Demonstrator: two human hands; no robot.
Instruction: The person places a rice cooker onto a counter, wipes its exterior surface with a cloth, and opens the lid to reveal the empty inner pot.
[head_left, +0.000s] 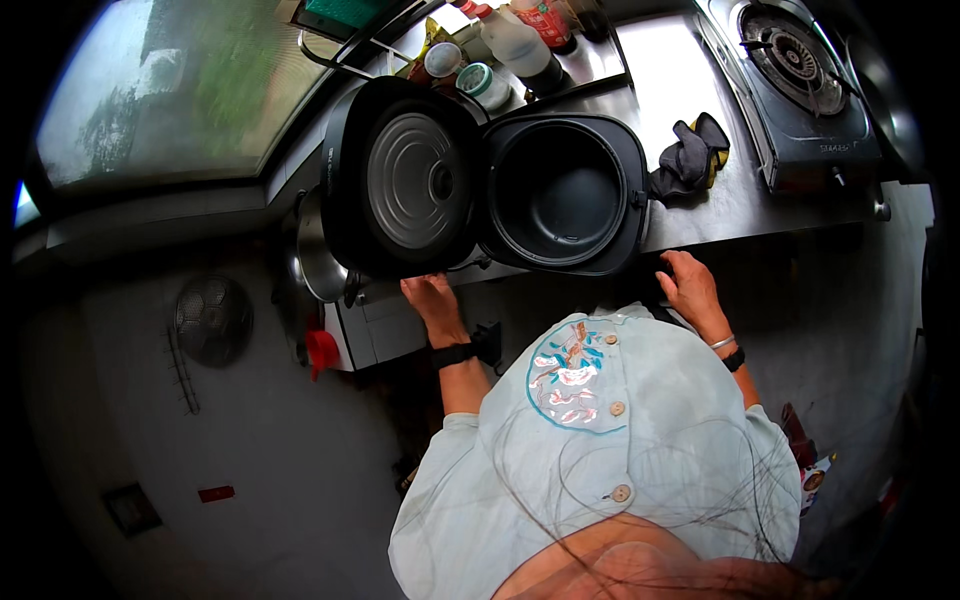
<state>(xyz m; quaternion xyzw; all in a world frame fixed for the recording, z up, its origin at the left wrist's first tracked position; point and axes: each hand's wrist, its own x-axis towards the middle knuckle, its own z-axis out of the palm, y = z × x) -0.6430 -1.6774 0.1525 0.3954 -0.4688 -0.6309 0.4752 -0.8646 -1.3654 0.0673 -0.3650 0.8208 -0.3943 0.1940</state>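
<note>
An electric rice cooker stands at the front of the steel counter. Its lid is raised to the left, with a ridged metal inner plate facing me. Inside the body sits a dark round inner pot with a bare, shiny bottom. My left hand is just below the lid's lower edge; its fingertips are partly hidden, so a grip cannot be made out. To the right of the cooker, my right hand is near the counter's front edge. Its fingers are loosely bent, thumb apart, and nothing shows in them.
Dark work gloves lie on the steel counter, left of a gas stove. Behind the cooker stand a plastic bottle and a lidded jar on a tray. A metal pot is left of the lid, above a red ladle-like object.
</note>
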